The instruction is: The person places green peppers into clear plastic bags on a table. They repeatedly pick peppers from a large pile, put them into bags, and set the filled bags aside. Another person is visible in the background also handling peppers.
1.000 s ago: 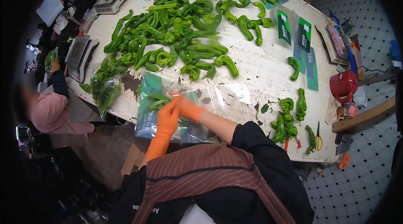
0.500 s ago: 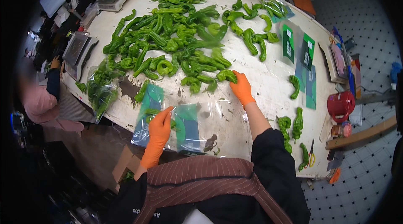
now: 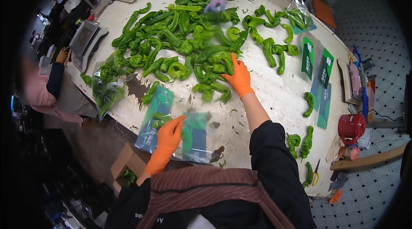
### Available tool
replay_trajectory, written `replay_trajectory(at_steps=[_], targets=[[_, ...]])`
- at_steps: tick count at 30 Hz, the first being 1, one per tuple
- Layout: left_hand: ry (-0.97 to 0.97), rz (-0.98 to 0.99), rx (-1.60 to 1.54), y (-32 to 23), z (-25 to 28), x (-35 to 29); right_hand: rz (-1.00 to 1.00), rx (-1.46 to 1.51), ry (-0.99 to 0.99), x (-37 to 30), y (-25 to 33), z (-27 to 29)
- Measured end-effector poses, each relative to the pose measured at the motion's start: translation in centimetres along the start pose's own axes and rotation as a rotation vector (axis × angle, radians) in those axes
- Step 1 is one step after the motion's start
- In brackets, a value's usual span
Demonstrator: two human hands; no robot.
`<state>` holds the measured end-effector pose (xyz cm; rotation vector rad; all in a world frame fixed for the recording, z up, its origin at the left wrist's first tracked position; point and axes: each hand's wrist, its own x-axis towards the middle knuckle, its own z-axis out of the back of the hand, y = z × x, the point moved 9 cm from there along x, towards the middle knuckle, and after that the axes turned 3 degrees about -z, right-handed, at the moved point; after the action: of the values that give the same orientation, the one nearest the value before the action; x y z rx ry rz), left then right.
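Note:
My left hand (image 3: 168, 138), in an orange glove, is closed on the rim of a clear plastic bag (image 3: 196, 136) with a green and blue print. Another printed bag (image 3: 149, 131) lies partly under that hand, and a green pepper (image 3: 160, 120) shows beside the fingers. My right hand (image 3: 238, 77), also gloved in orange, reaches to the near edge of a big pile of green peppers (image 3: 171, 35). Its thumb and forefinger are spread on either side of a curled pepper (image 3: 223, 59); what lies under the palm is hidden.
A co-worker's gloved hand (image 3: 216, 3) reaches into the pile's far side. Filled bags (image 3: 107, 87) (image 3: 299, 16), scales (image 3: 86, 46), printed bags (image 3: 315, 63), loose peppers (image 3: 307, 141) and scissors (image 3: 316, 174) lie around. A red kettle (image 3: 352, 128) stands beyond the right edge.
My right hand has moved up and left, farther into the peppers. A co-worker's hand has come over the pile from the far side. My left hand stays at the bag.

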<state>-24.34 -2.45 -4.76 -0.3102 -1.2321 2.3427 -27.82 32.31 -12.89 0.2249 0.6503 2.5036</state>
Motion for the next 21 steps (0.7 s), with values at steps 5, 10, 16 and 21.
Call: replay_trajectory(at_steps=[5, 10, 16, 21], targets=[[0.002, -0.043, 0.01, -1.1, -0.1, 0.2, -0.097, 0.181, -0.078, -0.6, -1.4, 0.9], [0.012, -0.035, 0.015, -0.9, -0.2, -0.2, -0.336, 1.186, 0.074, -2.8, -5.6, 1.1], [0.079, -0.04, 0.041, -0.2, -1.9, -0.9, -0.491, 2.347, 0.697, -9.7, -0.3, 4.8], [0.126, -0.096, 0.133, -1.4, -2.9, -1.5, -0.322, 2.095, 0.878, -16.1, 3.4, 4.8]])
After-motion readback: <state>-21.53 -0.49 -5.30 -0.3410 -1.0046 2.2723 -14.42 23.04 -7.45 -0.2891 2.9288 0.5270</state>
